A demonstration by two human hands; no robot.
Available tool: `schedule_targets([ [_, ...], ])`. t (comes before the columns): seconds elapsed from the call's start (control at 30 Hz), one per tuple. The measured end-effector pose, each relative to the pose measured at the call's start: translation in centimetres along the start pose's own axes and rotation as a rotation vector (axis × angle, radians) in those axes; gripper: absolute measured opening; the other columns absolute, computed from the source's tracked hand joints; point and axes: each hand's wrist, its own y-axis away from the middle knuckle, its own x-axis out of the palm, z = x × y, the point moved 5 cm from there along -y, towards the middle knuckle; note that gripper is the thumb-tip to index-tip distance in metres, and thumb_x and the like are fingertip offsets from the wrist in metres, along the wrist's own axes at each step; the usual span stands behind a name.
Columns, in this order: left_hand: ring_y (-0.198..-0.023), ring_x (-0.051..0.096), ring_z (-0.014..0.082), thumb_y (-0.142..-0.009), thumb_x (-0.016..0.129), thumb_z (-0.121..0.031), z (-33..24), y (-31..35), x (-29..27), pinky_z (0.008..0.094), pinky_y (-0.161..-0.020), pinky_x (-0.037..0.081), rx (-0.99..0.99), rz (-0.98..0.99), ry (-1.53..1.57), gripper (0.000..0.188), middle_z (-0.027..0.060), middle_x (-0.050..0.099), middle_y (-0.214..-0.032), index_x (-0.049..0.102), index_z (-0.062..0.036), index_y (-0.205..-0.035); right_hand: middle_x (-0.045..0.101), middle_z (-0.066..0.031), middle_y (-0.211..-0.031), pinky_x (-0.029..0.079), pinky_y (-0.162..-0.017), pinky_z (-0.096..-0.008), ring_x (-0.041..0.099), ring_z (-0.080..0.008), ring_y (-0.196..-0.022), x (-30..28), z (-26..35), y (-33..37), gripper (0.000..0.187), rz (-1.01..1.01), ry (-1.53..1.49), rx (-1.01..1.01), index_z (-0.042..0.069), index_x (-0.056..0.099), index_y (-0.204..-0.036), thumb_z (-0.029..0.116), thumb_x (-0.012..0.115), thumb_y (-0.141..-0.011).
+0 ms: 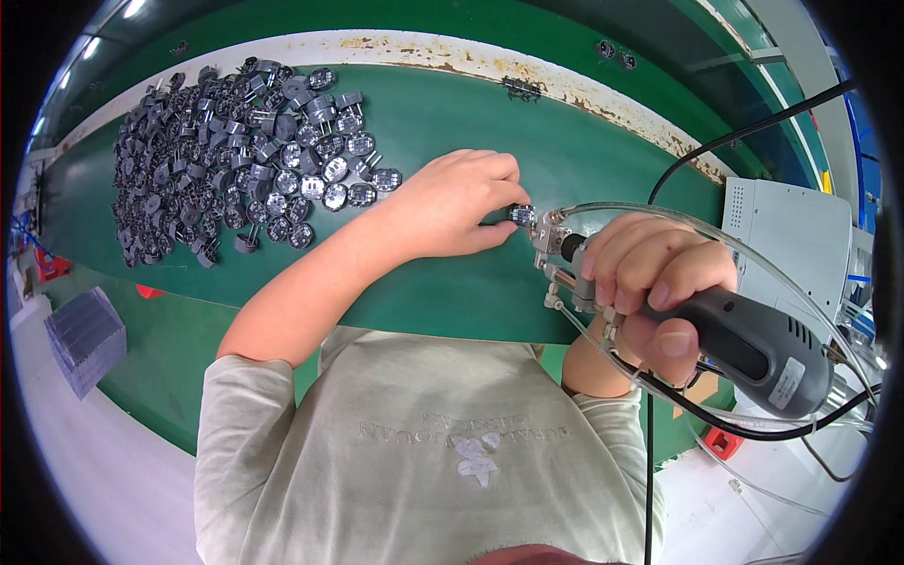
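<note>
Between the fingertips of my left hand (468,202) is a small dark plug piece (521,216), held over the green work surface right of centre. My right hand (659,268) wraps round a dark grey electric screwdriver (753,353). Its metal front fitting (554,240), with clear hoses attached, meets the plug piece or is very close to it; whether they touch I cannot tell. To the left lies a large heap of similar round plug pieces (282,174), dark grey and black, some with metal pins sticking out.
A pale grey machine box (786,245) stands at the right end of the green work surface (424,301). Clear hoses and a black cable (753,122) run about my right arm. A worn white ledge (452,52) bounds the far side. A grey bin (87,339) stands at lower left.
</note>
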Motion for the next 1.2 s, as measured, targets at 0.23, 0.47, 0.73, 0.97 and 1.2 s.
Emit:
schedule_targets([
  [0.23,-0.097,0.065,0.0312,-0.079,0.077,-0.014,-0.3,-0.3,0.0,0.0442,-0.085,0.053,0.057,0.022,-0.005,0.022,0.0096,0.063,-0.097,0.073,-0.0046,-0.098,0.062,-0.0099,-0.068,0.052,-0.056,-0.0358,0.059,-0.0231,-0.056,1.0,-0.7,-0.6,0.025,0.021,0.059,-0.014,0.003,0.056,-0.088,-0.003,0.075,-0.074],
  [0.47,-0.095,0.065,0.0321,-0.079,0.076,-0.016,-0.7,-1.2,-1.7,0.0446,-0.082,0.054,0.026,0.043,-0.138,0.025,0.0112,0.064,-0.096,0.073,-0.0049,-0.102,0.063,-0.0064,-0.07,0.056,-0.059,-0.0382,0.064,-0.0213,-0.058,-0.3,1.0,0.2,0.034,-0.198,-0.117,-0.14,0.005,0.058,-0.101,0.017,0.086,-0.086],
  [0.73,-0.116,0.063,0.0336,-0.083,0.074,-0.022,12.8,-12.9,-12.1,0.0436,-0.102,0.05,-0.251,-0.205,-0.549,0.033,0.0135,0.068,-0.116,0.077,-0.0067,-0.112,0.066,-0.0084,-0.08,0.058,-0.067,-0.0399,0.067,-0.0235,-0.069,-1.0,1.6,1.1,0.048,-0.32,-0.074,-0.137,0.004,0.057,-0.105,0.036,0.087,-0.087],
  [0.97,-0.134,0.054,0.0343,-0.081,0.066,-0.007,10.4,-17.6,-6.2,0.045,-0.113,0.045,0.145,-0.237,-0.538,0.057,0.0134,0.06,-0.144,0.064,-0.01,-0.138,0.069,-0.0107,-0.085,0.06,-0.08,-0.0444,0.07,-0.026,-0.08,-1.0,2.1,2.2,0.054,-0.487,0.1,-0.15,0.0,0.062,-0.124,0.027,0.089,-0.085],
  [1.2,-0.11,0.067,0.0339,-0.084,0.074,-0.017,11.4,-17.0,-5.5,0.0451,-0.095,0.055,-0.138,-0.052,-0.386,0.026,0.0145,0.07,-0.109,0.073,-0.0039,-0.106,0.071,-0.0137,-0.087,0.061,-0.085,-0.0473,0.072,-0.0275,-0.081,-0.9,2.2,1.8,0.037,-0.47,0.117,-0.037,0.002,0.062,-0.104,0.009,0.089,-0.08],
])
